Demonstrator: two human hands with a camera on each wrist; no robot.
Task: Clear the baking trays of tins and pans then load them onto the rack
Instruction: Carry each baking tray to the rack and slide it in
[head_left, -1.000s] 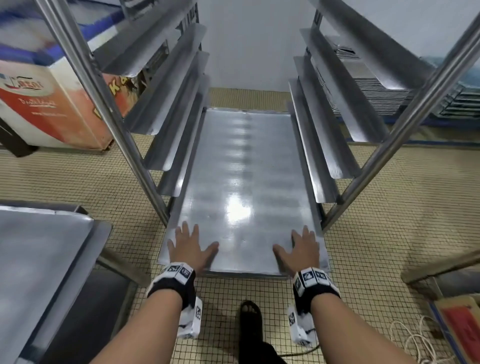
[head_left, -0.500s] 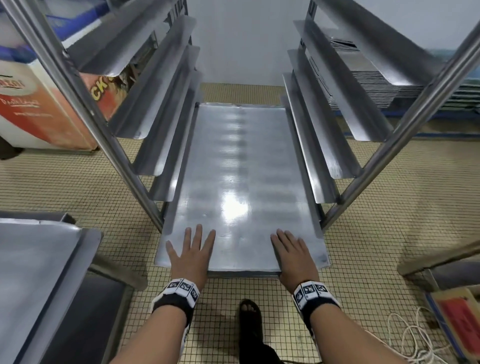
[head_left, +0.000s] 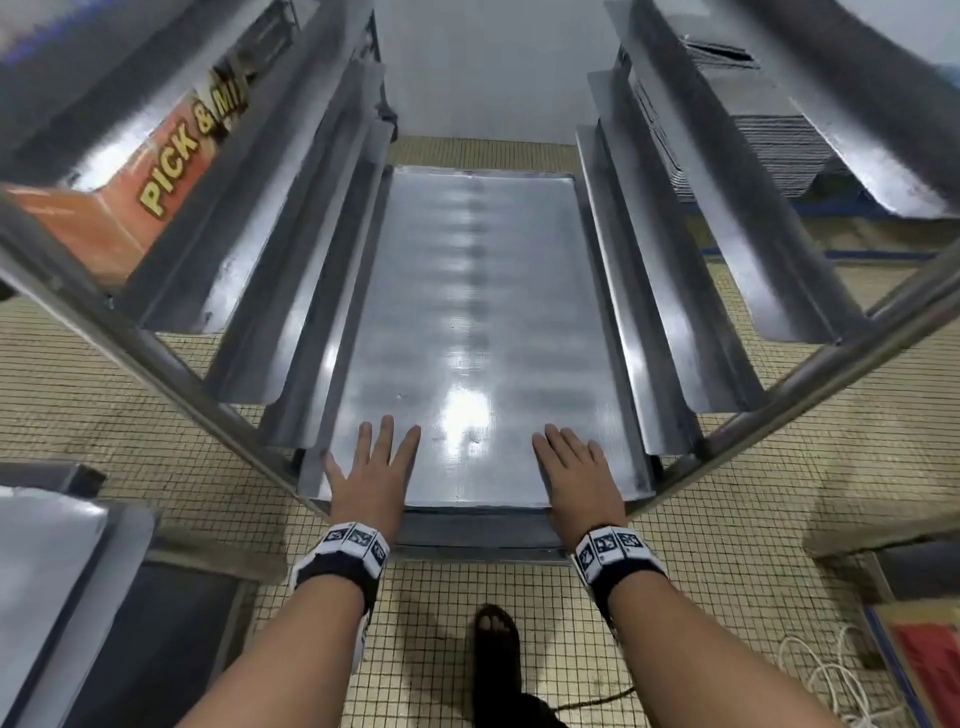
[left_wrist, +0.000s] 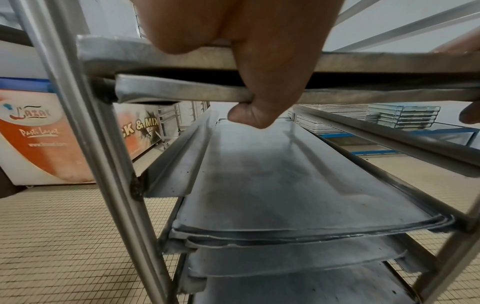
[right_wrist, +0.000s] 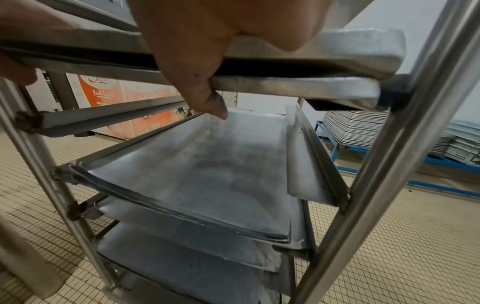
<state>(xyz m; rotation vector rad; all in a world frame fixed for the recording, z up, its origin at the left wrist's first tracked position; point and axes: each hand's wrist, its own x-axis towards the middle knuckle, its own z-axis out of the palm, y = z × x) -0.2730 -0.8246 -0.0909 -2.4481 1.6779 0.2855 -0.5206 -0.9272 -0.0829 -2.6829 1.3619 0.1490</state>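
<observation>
A long bare steel baking tray (head_left: 478, 312) lies on a pair of rack rails, its near end level with the rack's (head_left: 156, 353) front posts. My left hand (head_left: 371, 467) and right hand (head_left: 576, 473) lie flat on the tray's near corners, fingers straight. In the left wrist view my thumb (left_wrist: 259, 102) hangs down over the tray's front rim (left_wrist: 116, 49) and over a second rim just beneath. The right wrist view shows the same, thumb (right_wrist: 202, 88) in front of the rim (right_wrist: 350, 47). More empty trays (left_wrist: 285, 185) (right_wrist: 207, 174) sit on lower rails. No tins or pans are in view.
Another steel tray (head_left: 47, 571) lies on a table at the left. An orange-printed chest freezer (head_left: 114, 218) stands behind the rack's left side. Stacked trays (head_left: 769, 150) rest on a blue frame at back right. My foot (head_left: 496, 634) and a white cord (head_left: 831, 675) are on the tiled floor.
The tray has slid farther into the rack with both hands riding forward on it. Both thumbs have dropped from the tray's top to its front edge.
</observation>
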